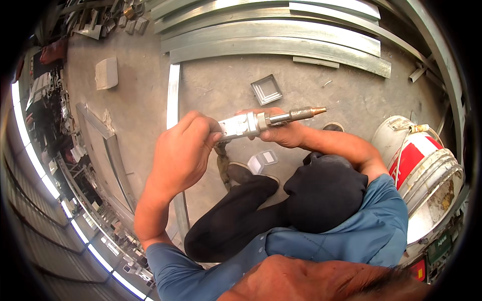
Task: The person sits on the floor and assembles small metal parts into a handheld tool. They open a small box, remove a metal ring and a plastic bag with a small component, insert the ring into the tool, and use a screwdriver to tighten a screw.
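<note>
A silver welding torch [240,125] with a block-shaped body, a knurled ring and a coppery tip lies across the space above my lap, its tip pointing right. A thin wire sticks out past the tip. My right hand [283,134] is wrapped round the torch from below, near the knurled ring. At the other end of the body, my left hand [183,145] is closed, thumb and fingertips pressed against the silver block. Whatever small part those fingertips may pinch is hidden. Below the torch, a small clear plastic case [263,160] lies opened on the floor.
Long metal profiles [276,45] lie stacked ahead. A square metal piece [266,89] sits on the concrete before me. A narrow metal bar [173,95] runs along my left, past a pale block [106,73]. White buckets [427,185] stand close to my right arm.
</note>
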Demonstrator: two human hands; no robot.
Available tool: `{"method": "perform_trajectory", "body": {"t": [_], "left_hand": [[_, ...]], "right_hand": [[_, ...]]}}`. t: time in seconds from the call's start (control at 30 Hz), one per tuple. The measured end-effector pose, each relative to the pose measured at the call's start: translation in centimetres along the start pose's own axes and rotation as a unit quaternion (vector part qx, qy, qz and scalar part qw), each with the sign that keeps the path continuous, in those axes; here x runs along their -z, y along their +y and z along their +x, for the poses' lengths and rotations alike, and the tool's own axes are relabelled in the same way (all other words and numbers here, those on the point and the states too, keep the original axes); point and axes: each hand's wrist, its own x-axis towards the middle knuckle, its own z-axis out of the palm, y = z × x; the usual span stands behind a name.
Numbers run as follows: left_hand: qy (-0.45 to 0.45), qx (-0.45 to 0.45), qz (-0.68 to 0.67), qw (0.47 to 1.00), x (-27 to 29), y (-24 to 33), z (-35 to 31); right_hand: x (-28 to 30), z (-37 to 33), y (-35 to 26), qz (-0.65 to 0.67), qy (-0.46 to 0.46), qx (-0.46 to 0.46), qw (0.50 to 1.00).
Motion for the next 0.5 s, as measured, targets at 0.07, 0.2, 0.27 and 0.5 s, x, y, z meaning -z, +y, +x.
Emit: {"method": "perform_trajectory", "body": {"t": [0.07, 0.2, 0.27, 0.5], "left_hand": [[-0.001, -0.006, -0.012, 1.000, -0.1, 0.0, 0.1], [-0.003, -0.011, -0.001, 1.000, -0.2, 0.1, 0.2], [-0.011, -0.014, 0.023, 1.000, 0.0, 0.4, 0.3], [-0.014, -0.051, 0.132, 0.990, 0.0, 1.4, 0.3]], "right_hand": [[0.1, -0.3, -0.1, -0.010, -0.005, 0.002, 1.000], [-0.2, -0.3, -0.6, -0.039, -0.006, 0.020, 0.999], [-0.2, -0.4, -0.5, -0.035, -0.003, 0.019, 0.999], [-0.4, -0.2, -0.2, -0.051, 0.009, 0.022, 0.998]]}}
